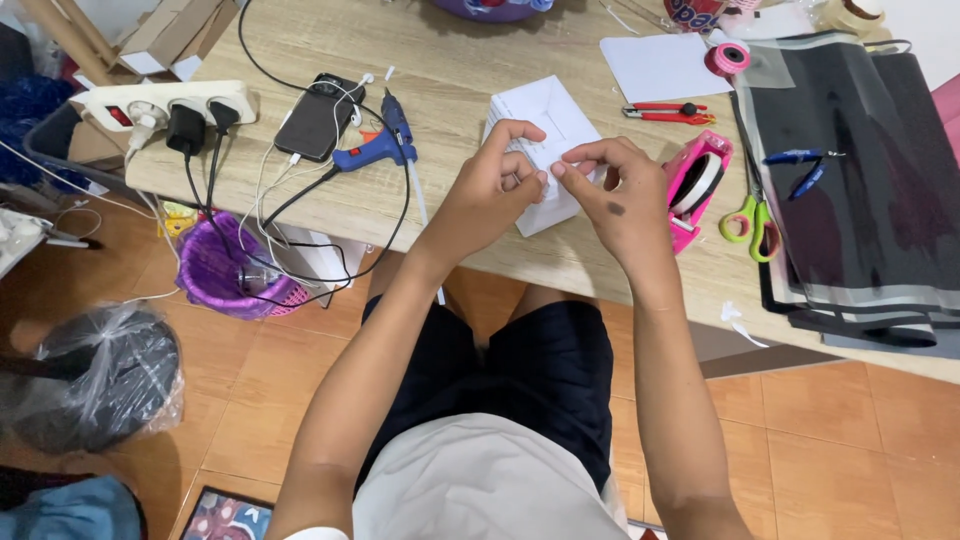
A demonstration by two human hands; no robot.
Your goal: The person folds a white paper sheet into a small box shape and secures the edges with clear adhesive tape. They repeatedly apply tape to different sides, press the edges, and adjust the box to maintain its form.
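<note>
Big light-wood desk (480,60) takes up the top of the view. At about 3 o'clock there's a stack of dark translucent wrapping sheets (850,180) with two blue pens on it, and green-handled scissors (745,222) at its near edge. At 10 o'clock a white power strip (160,103) with plugs and cables, then a black phone (318,118) and a blue glue gun (385,140) just right of it. Under the desk at 8 o'clock sits a purple basket (225,270) on the orange tile floor.

Dead center is a white folded paper box (550,125) lying on the desk. Both hands meet over its near edge. Left hand (490,195) has a closed pinch grip, thumb and forefinger on the paper. Right hand (625,195) does the same, fingertips nipped on the paper edge, touching the left fingertips.

Just right of the right hand, a pink tape dispenser (698,185). At 1 o'clock, a red utility knife (665,110) and a small pink tape roll (727,58).
</note>
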